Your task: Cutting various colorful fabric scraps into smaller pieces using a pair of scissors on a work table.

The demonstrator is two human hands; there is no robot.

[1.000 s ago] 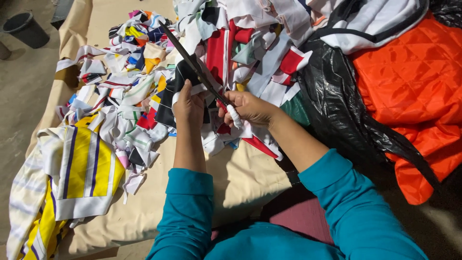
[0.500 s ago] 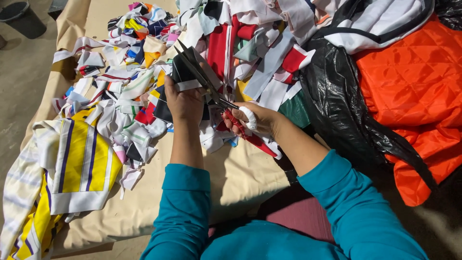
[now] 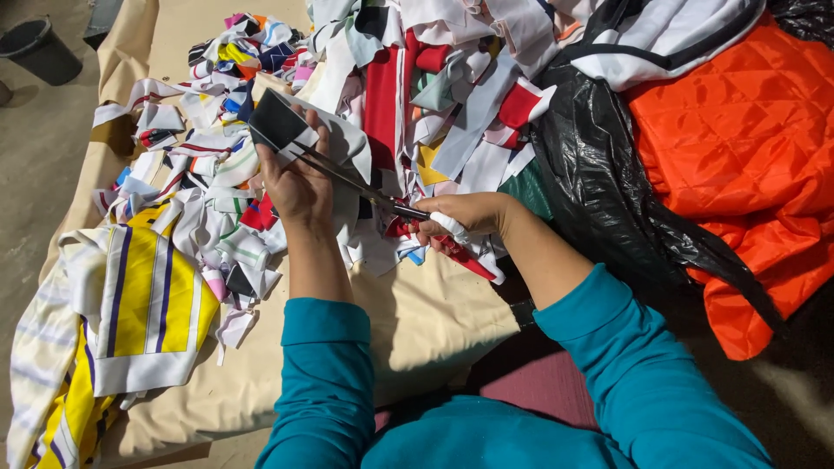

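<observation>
My left hand (image 3: pixel 300 178) holds up a black and white piece of cloth (image 3: pixel 280 122) over the scrap pile. My right hand (image 3: pixel 460 224) grips the red, tape-wrapped handles of long scissors (image 3: pixel 360 184). The open blades reach up and left and meet the lower edge of the cloth piece beside my left thumb. Both arms wear teal sleeves.
A heap of mixed fabric scraps (image 3: pixel 408 95) covers a beige sheet (image 3: pixel 426 321). A yellow, white and purple striped garment (image 3: pixel 139 304) lies at the left. A black plastic bag (image 3: pixel 608 191) and an orange quilted cloth (image 3: pixel 738 148) lie at the right. A dark bucket (image 3: pixel 39 48) stands on the floor, top left.
The scissors' blades have swung down from pointing steeply up-left and now bite into the cloth piece. My right hand has shifted to the right, and my left hand has lifted the piece higher.
</observation>
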